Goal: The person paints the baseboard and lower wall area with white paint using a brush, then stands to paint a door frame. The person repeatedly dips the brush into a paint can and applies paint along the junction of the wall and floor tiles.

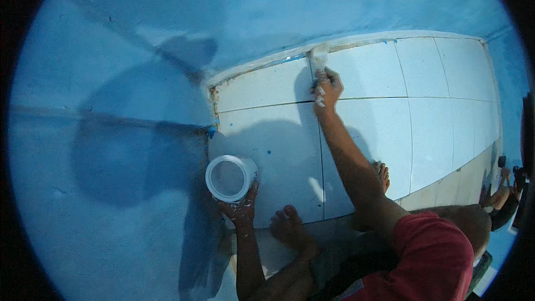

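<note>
My left hand (241,211) grips a white plastic tub (251,168) by its side, low at the left. The tub's open mouth faces me, and its inside looks pale. My right hand (329,88), flecked with white paint, is closed around a paintbrush (320,57). The blurred bristles meet the white strip (288,53) where the blue wall (267,12) joins the white tiles (368,71). Brownish bare patches and blue paint show along this seam.
A bare foot (288,221) of mine rests by the tiles' near edge, another (382,175) farther right. Blue wall also stands close on the left (104,175), partly in shadow. Blue paint spots (269,151) mark the tiles. At far right a person's arm (499,196) shows.
</note>
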A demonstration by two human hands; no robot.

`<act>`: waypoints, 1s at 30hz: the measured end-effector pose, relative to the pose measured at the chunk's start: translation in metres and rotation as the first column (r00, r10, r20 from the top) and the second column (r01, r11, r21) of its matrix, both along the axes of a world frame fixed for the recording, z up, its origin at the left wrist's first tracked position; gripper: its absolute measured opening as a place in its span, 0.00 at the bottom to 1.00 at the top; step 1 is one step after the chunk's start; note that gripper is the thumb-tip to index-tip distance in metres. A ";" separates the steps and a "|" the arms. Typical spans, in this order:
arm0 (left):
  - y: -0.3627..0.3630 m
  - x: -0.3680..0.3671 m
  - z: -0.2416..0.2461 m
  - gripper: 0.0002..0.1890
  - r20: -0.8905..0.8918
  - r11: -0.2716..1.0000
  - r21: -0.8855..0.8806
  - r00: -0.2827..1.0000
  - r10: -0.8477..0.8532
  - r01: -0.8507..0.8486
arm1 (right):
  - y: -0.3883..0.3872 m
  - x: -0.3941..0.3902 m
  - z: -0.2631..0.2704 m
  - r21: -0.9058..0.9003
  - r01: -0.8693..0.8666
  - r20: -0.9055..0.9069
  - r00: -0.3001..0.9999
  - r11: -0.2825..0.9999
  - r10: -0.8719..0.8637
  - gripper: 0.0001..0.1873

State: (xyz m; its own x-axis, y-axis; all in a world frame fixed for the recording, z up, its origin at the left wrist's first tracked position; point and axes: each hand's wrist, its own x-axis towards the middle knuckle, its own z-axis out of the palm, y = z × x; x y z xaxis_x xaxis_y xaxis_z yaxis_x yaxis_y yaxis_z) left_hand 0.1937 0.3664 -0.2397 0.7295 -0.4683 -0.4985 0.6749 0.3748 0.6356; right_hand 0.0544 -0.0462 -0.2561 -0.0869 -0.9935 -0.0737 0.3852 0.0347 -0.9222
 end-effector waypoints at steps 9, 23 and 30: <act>-0.019 -0.013 0.024 0.56 0.605 0.580 0.785 0.465 -0.646 -0.217 | 0.112 0.144 0.011 -0.108 -0.355 -0.331 0.894 0.929 0.303 0.13; -0.036 -0.022 0.050 0.53 0.661 0.680 0.709 0.511 -0.549 -0.186 | 0.086 0.102 0.025 0.050 -0.491 0.047 0.871 0.870 0.489 0.16; -0.034 -0.022 0.041 0.53 0.583 0.726 0.687 0.631 -0.512 -0.045 | 0.126 0.146 -0.015 0.005 -0.093 -0.105 0.990 0.996 0.093 0.12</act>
State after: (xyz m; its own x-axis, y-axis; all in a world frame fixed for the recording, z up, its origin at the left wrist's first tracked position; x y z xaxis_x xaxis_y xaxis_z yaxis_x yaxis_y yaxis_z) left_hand 0.1719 0.3322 -0.1991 0.8674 -0.4846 -0.1129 -0.0837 -0.3658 0.9269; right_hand 0.2002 0.0799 -0.2706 -0.0012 -0.9976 -0.0696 0.2815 0.0664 -0.9573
